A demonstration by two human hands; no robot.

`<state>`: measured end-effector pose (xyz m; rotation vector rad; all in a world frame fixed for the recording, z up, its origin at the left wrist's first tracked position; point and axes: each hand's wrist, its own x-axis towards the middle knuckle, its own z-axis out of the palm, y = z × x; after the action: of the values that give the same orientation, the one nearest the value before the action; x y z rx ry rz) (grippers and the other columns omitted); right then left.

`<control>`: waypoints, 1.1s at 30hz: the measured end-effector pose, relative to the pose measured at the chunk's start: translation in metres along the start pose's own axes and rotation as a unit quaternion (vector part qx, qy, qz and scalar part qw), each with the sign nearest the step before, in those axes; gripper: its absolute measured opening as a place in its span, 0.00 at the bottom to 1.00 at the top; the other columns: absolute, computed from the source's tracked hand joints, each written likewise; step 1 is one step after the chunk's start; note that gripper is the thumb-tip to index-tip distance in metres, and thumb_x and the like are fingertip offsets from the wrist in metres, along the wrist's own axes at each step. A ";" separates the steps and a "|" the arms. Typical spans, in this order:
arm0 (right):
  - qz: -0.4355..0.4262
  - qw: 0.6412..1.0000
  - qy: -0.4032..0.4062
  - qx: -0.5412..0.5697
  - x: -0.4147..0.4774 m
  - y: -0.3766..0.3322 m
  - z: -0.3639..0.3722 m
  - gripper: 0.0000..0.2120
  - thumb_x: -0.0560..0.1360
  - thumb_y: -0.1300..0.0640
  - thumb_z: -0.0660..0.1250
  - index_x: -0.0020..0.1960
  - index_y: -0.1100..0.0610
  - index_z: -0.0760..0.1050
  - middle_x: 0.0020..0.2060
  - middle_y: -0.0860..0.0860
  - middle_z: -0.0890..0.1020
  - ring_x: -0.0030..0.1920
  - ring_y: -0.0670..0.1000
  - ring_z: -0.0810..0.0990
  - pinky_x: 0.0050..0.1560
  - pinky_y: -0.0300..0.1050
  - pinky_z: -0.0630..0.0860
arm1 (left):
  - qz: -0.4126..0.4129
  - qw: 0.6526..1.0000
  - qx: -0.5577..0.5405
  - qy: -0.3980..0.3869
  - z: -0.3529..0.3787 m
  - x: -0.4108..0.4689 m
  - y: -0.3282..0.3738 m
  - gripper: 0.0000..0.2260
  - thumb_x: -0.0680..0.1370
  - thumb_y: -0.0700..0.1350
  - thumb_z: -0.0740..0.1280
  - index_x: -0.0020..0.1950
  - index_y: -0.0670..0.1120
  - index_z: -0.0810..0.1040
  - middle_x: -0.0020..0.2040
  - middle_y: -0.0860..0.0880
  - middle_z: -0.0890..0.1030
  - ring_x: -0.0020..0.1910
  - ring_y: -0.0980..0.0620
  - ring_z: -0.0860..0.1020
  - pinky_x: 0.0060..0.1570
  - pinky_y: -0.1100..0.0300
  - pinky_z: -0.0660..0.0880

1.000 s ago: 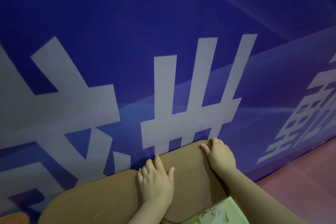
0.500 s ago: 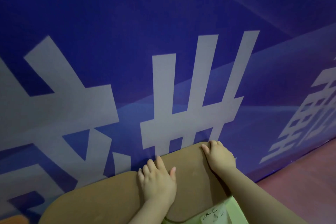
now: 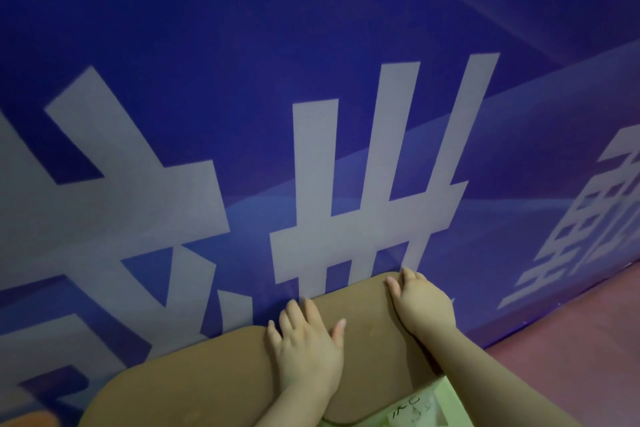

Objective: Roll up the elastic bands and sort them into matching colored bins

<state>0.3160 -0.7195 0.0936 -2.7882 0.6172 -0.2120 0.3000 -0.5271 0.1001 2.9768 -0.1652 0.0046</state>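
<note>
Both hands lie on a brown rounded tabletop (image 3: 207,374) that stands against a blue banner wall. My left hand (image 3: 306,350) rests flat on the middle of the top, fingers straight and slightly spread, holding nothing. My right hand (image 3: 420,302) rests at the table's far right corner, fingers over the back edge near the wall. No elastic bands or colored bins are in view.
A blue banner (image 3: 311,114) with large white characters fills most of the view right behind the table. A pale green sheet with handwriting (image 3: 419,409) lies at the near right edge. Reddish floor (image 3: 571,340) shows at the right.
The view has shifted slightly; both hands stay in place on the tabletop.
</note>
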 end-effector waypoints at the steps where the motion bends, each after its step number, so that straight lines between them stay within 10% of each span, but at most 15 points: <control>1: -0.001 1.000 0.002 0.002 0.000 -0.001 0.000 0.24 0.80 0.42 0.47 0.68 0.55 0.64 0.63 0.51 0.74 0.59 0.52 0.75 0.51 0.46 0.72 | 0.018 1.000 -0.006 0.015 0.002 -0.001 -0.002 0.29 0.70 0.62 0.66 0.60 0.41 0.77 0.57 0.39 0.78 0.55 0.41 0.77 0.56 0.40 0.71; 5: -0.005 1.000 -0.011 0.004 -0.001 -0.002 -0.004 0.25 0.80 0.42 0.47 0.70 0.56 0.62 0.64 0.52 0.73 0.62 0.53 0.72 0.56 0.48 0.72 | 0.071 0.996 -0.036 -0.031 0.001 -0.018 -0.001 0.34 0.74 0.66 0.46 0.55 0.43 0.81 0.58 0.39 0.79 0.54 0.40 0.79 0.56 0.41 0.72; 9: -0.019 1.000 0.012 0.004 -0.006 -0.001 -0.008 0.25 0.80 0.44 0.50 0.70 0.58 0.61 0.66 0.53 0.71 0.65 0.54 0.69 0.63 0.49 0.65 | 0.088 0.991 -0.047 -0.094 -0.009 -0.027 0.006 0.59 0.50 0.69 0.15 0.76 0.51 0.49 0.77 0.42 0.45 0.75 0.45 0.46 0.71 0.46 0.42; 15: -0.033 0.996 -0.029 -0.071 -0.030 0.013 -0.012 0.30 0.78 0.38 0.46 0.75 0.52 0.54 0.75 0.48 0.58 0.73 0.49 0.58 0.72 0.52 0.51 | 0.099 0.995 -0.021 0.004 -0.001 -0.027 0.005 0.51 0.61 0.71 0.22 0.73 0.55 0.62 0.74 0.39 0.57 0.73 0.39 0.58 0.69 0.46 0.46; 33: -0.035 0.999 -0.008 -0.038 -0.035 0.018 -0.013 0.31 0.77 0.36 0.47 0.74 0.52 0.58 0.73 0.47 0.62 0.72 0.48 0.59 0.70 0.48 0.55 | 0.100 0.991 -0.003 -0.084 0.000 -0.032 0.007 0.60 0.48 0.69 0.13 0.76 0.55 0.48 0.77 0.41 0.46 0.75 0.43 0.45 0.71 0.45 0.41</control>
<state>0.2746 -0.7226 0.0980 -2.8845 0.5365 -0.1848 0.2677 -0.5301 0.1012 2.9391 -0.4820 -0.2237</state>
